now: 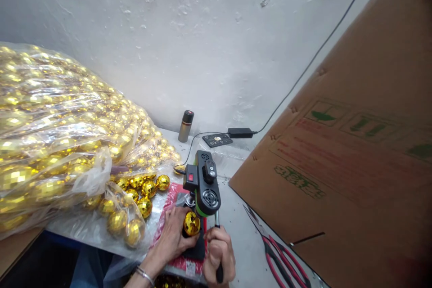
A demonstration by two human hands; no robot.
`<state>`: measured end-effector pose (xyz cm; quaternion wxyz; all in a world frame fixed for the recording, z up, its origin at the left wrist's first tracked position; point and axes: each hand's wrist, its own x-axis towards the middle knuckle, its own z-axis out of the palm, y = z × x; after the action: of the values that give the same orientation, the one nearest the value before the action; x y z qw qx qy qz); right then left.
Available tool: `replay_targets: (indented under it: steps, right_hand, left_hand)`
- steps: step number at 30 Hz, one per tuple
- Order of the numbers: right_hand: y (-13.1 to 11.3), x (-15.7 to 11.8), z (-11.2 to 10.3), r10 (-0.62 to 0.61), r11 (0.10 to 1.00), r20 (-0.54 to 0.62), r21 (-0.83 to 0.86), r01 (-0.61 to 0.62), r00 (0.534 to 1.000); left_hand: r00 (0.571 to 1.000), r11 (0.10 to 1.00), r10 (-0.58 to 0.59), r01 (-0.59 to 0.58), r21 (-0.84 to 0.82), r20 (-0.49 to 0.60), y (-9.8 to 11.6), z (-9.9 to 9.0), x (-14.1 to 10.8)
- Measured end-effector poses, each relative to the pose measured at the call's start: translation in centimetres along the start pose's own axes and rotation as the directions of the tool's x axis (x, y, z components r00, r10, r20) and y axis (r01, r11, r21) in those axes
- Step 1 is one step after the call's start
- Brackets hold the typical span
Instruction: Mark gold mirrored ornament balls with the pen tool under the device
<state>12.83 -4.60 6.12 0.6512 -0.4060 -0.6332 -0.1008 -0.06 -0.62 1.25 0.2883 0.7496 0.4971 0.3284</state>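
Wall (216, 54), head view: pale, rough, chipped in places, rising behind the table.
Table (241, 238): whitish, partly covered by clear plastic on the left.
Left hand (173, 236): fingers clamped around the gold ball, a metal bracelet (144, 274) on the wrist.
Gold ball (192, 223): faceted, with dark spots, just below the front end of the machine; whether it touches the base cannot be told.
Right hand (220, 256): fingers wrapped round the lever (217, 220), whose dark tip shows below the fist.
Machine (207, 184): small, black with green edges, round vents and a red switch.
Base (195, 252): black, lying on a red plastic sheet (175, 262).
Loose balls (145, 207): gold, clustered left of the machine.
Clear bag (67, 130): bulging with more gold balls, far left.
Back edge: gold-and-black bottle (185, 127), dark patterned slab (218, 140), black adapter (240, 132) with its cable running up rightward.
Right side: printed cardboard box (354, 144); red-and-black-handled scissors (277, 252) beside it, blades slightly parted.
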Motion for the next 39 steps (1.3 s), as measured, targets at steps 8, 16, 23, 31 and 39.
replay_targets:
  steps: [8,16,23,31,39]
  right_hand:
    - [-0.8,1.9,-0.7,-0.020,1.000,0.064,0.001,0.020,0.998]
    - [-5.5,9.7,-2.0,0.306,0.947,0.120,0.061,-0.314,0.945]
    - [-4.3,6.4,-1.5,0.294,0.944,0.125,0.115,-0.308,0.948]
    - [-4.4,6.2,-1.6,0.250,0.957,0.125,0.118,-0.264,0.960]
    - [-5.0,7.5,-1.7,0.254,0.955,0.140,0.123,-0.271,0.957]
  left_hand:
    - [0.999,1.000,0.026,-0.027,-0.016,-0.021,-0.3,0.2,0.2]
    - [0.989,0.986,0.144,-0.140,0.086,-0.043,-2.5,-0.6,-5.3]
    - [0.928,0.906,0.156,0.002,0.424,-0.339,-3.1,-4.7,-5.8]
    - [0.897,0.574,-0.410,0.394,0.718,-0.164,0.9,-10.8,0.8]
    - [0.935,0.934,-0.328,0.342,0.100,-0.132,-0.3,-9.7,0.8]
